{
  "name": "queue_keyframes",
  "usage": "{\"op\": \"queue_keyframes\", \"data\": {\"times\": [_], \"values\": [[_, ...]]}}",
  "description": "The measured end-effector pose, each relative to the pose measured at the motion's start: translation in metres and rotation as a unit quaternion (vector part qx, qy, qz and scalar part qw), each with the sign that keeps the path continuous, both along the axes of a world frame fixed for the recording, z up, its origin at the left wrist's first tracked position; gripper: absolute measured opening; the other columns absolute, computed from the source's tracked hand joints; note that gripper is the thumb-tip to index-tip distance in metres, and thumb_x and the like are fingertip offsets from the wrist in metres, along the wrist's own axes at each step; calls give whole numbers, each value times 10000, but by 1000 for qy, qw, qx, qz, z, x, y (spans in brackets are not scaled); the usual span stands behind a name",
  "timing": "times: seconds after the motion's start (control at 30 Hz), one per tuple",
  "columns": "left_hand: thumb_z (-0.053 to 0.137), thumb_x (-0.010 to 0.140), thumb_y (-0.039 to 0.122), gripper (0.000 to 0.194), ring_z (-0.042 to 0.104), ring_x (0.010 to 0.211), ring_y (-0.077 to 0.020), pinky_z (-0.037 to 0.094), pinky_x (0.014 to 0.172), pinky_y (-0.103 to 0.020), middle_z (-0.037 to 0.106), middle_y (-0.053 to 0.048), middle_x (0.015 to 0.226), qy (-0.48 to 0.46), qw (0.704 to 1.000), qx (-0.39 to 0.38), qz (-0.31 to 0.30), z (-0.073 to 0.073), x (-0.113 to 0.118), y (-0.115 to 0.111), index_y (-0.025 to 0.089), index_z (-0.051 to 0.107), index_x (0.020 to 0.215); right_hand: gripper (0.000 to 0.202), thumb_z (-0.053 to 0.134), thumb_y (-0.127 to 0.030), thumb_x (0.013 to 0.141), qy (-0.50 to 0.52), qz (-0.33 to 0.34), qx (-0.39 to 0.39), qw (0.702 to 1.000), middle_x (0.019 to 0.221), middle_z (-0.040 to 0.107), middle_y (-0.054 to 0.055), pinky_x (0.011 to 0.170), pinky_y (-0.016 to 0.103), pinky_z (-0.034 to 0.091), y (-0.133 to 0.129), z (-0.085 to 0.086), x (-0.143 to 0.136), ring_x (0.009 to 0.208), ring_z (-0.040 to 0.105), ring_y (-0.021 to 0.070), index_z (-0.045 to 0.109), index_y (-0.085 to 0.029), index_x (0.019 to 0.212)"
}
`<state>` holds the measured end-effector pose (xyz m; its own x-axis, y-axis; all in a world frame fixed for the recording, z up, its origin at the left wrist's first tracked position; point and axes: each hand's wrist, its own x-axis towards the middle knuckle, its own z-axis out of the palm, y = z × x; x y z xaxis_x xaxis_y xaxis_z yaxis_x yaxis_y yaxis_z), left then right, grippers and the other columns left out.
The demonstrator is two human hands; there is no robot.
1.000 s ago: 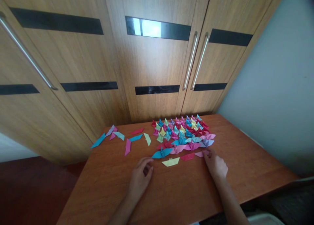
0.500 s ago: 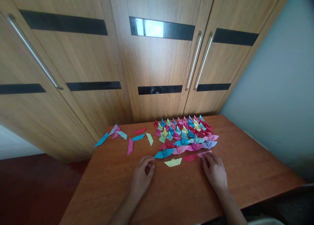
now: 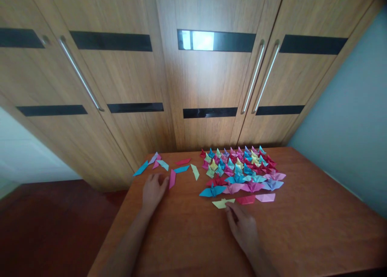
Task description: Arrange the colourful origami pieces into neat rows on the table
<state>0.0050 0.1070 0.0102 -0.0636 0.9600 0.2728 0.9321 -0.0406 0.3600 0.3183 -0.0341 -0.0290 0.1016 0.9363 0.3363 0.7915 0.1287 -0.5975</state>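
My left hand (image 3: 153, 191) is over the table's left part, fingers bent and apart, nothing visible in it, just left of a magenta folded strip (image 3: 172, 179). My right hand (image 3: 241, 221) has its fingertips at the right end of a pale yellow folded paper (image 3: 220, 203); whether it grips the paper is unclear. To the right of that piece lie a red folded paper (image 3: 246, 199) and a pink one (image 3: 266, 197). Behind them stand rows of colourful paper cranes (image 3: 238, 168), with a blue crane (image 3: 213, 191) at the front left.
Several flat folded papers lie at the back left of the wooden table (image 3: 181, 244), among them a blue one (image 3: 140, 168) and a light green one (image 3: 195, 172). A wooden cabinet (image 3: 211, 83) stands behind the table, with a pale wall (image 3: 356, 128) at the right.
My left hand has moved left, away from the blue crane to beside the magenta strip. My right hand has left the pink paper and moved left to the yellow one. The view has shifted.
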Motion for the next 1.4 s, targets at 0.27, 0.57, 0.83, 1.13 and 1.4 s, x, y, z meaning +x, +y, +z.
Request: {"op": "queue_keyframes", "data": {"times": [0.27,0.57,0.83,1.13,1.4], "values": [[455,809,514,375,541,958,-299,407,801,-407,582,-111,996,36,999,-27,12,-5,21,15,180,603,890,324,384,-354,890,33,20,-23,999,910,699,68,713,291,506,-1,0,-4,794,655,197,676,-233,959],[473,827,303,132,602,763,-194,448,699,-281,628,-37,844,-32,997,-20,-71,-7,17,0,213,563,862,306,411,-355,878,77,21,-32,996,902,700,74,732,313,503,0,0,-4,804,651,210,674,-214,946],[413,849,308,253,634,922,-183,492,835,-297,680,-35,1003,-171,977,11,-123,-4,28,-18,200,602,978,279,502,-420,836,250,-12,-44,967,731,682,43,632,285,505,1,7,2,665,640,198,668,-209,911],[514,813,228,185,620,812,-158,485,735,-255,674,-21,897,-326,905,-78,-261,8,99,-71,208,656,928,347,624,-423,757,480,1,-21,877,994,640,75,538,252,516,5,21,-31,821,617,206,593,-210,1028],[580,776,211,130,604,798,-159,477,725,-242,664,-37,877,-408,846,-134,-316,0,131,-90,188,651,882,214,623,-377,769,502,-2,-14,865,771,571,-1,504,220,480,12,20,-51,644,554,136,543,-206,870]]}}
